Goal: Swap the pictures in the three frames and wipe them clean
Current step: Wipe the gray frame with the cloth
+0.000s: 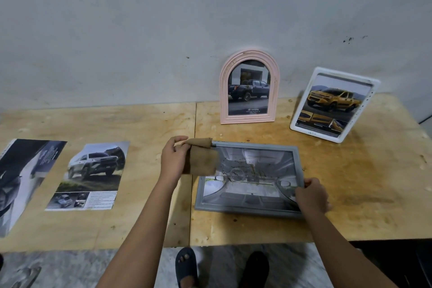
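A bare, makeshift work space rather than a furnished room — two unfinished plywood sheets (364,182) butted together serve as the table, stained and pitted. Behind them stands a rough grey plaster wall (140,30), scuffed and spotted. Below is a mottled grey floor (70,269), where the person stands in dark sandals (187,271).

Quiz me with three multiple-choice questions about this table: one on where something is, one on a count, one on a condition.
1. Where is the pink arched frame? A. lying flat B. upright by the wall C. held in the air
2. How many loose prints lie on the table? A. one B. two C. four
3. The glass of the grey frame is: A. spotless B. shattered C. spattered with brownish specks

B: it stands upright at the table's back, by the wall.
B: two lie left of the left hand.
C: specks dot its middle, near the brown cloth.
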Motion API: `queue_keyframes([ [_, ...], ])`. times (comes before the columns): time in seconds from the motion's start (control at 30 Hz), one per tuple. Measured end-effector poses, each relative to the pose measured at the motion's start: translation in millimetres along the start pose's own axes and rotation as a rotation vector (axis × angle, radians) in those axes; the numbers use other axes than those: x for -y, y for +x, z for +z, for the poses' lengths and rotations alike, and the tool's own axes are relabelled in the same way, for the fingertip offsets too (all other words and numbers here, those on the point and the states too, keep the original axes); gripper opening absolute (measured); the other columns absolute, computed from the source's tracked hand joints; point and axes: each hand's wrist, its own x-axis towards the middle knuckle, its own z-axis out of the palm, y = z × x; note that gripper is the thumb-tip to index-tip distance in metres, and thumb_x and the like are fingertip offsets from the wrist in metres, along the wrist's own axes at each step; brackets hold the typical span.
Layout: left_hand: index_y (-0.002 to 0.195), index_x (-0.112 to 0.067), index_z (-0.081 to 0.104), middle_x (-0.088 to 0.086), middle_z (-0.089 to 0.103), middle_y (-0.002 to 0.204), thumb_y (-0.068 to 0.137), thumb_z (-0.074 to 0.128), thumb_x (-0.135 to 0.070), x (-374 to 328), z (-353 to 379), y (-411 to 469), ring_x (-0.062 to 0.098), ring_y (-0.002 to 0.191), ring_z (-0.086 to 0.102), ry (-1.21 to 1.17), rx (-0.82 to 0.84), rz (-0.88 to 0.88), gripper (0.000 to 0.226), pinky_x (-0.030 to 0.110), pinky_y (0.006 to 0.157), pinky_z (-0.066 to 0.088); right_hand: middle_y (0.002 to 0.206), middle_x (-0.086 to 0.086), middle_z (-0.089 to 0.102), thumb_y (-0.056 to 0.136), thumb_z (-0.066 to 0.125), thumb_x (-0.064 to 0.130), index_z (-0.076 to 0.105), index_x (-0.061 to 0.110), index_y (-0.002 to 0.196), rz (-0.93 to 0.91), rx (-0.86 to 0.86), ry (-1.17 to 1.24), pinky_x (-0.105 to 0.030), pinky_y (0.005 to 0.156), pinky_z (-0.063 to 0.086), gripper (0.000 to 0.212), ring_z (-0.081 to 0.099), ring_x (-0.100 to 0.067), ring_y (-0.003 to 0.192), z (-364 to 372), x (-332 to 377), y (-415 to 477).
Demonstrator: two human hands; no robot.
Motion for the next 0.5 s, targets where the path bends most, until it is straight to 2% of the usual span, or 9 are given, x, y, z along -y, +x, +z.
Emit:
queue_keyframes([
  [0.1, 0.091, -0.009, 0.063, 0.009, 0.064, 0.086, 0.088, 0.057, -0.013, -8, 22, -2, 0.022, 0.076, 0.06, -0.256, 0.093, -0.301, 0.007, 0.028, 0.058, 0.047, 0.098, -0.009, 0.061, 0.079, 0.06, 0.009, 0.055, 0.017, 0.095, -0.021, 0.03, -0.018, -0.042, 0.089, 0.033, 0.019, 0.052, -0.029, 0.093, -2, 3, -1],
  [0.17, 0.1, -0.005, 0.062, 0.013, 0.066, 0.092, 0.09, 0.057, -0.016, -6, 37, -8, 0.024, 0.077, 0.062, -0.356, 0.174, -0.445, 0.015, 0.031, 0.062, 0.051, 0.1, -0.009, 0.06, 0.079, 0.061, 0.012, 0.056, 0.016, 0.098, -0.026, 0.054, -0.027, -0.042, 0.089, 0.033, 0.02, 0.052, -0.029, 0.095, -5, 4, 0],
  [0.23, 0.111, -0.003, 0.059, 0.015, 0.066, 0.1, 0.092, 0.056, -0.02, -4, 50, -13, 0.025, 0.08, 0.063, -0.405, 0.219, -0.498, 0.026, 0.032, 0.064, 0.053, 0.105, -0.009, 0.059, 0.08, 0.06, 0.014, 0.057, 0.016, 0.104, -0.029, 0.068, -0.064, -0.041, 0.091, 0.033, 0.024, 0.051, -0.03, 0.101, -8, 7, -2],
  [0.33, 0.121, -0.004, 0.054, 0.014, 0.066, 0.098, 0.095, 0.052, -0.025, -8, 66, -21, 0.025, 0.078, 0.063, -0.458, 0.272, -0.511, 0.034, 0.025, 0.048, 0.053, 0.115, -0.011, 0.055, 0.084, 0.059, 0.019, 0.056, 0.015, 0.114, -0.088, 0.036, -0.091, -0.039, 0.09, 0.035, 0.03, 0.048, -0.03, 0.108, -12, 13, -3],
  [0.4, 0.122, -0.007, 0.052, 0.014, 0.065, 0.098, 0.094, 0.053, -0.027, -12, 75, -25, 0.025, 0.079, 0.063, -0.416, 0.314, -0.515, 0.035, 0.024, 0.044, 0.052, 0.119, -0.012, 0.054, 0.089, 0.058, 0.022, 0.053, 0.014, 0.119, -0.166, 0.087, 0.156, -0.033, 0.079, 0.042, 0.032, 0.051, -0.025, 0.104, -13, 23, -3],
  [0.43, 0.123, -0.008, 0.051, 0.016, 0.065, 0.103, 0.093, 0.054, -0.027, -13, 79, -27, 0.025, 0.082, 0.063, -0.385, 0.347, -0.521, 0.035, 0.026, 0.046, 0.053, 0.122, -0.01, 0.053, 0.09, 0.058, 0.024, 0.051, 0.015, 0.123, -0.215, 0.18, 0.33, -0.029, 0.076, 0.044, 0.034, 0.053, -0.021, 0.103, -15, 29, -4],
  [0.5, 0.121, -0.008, 0.052, 0.019, 0.063, 0.11, 0.092, 0.057, -0.026, -16, 83, -30, 0.026, 0.089, 0.062, -0.35, 0.419, -0.53, 0.034, 0.031, 0.056, 0.055, 0.126, 0.0, 0.049, 0.089, 0.059, 0.029, 0.045, 0.02, 0.131, -0.352, 0.402, 0.565, -0.026, 0.079, 0.047, 0.045, 0.052, -0.014, 0.107, -22, 44, -9],
])
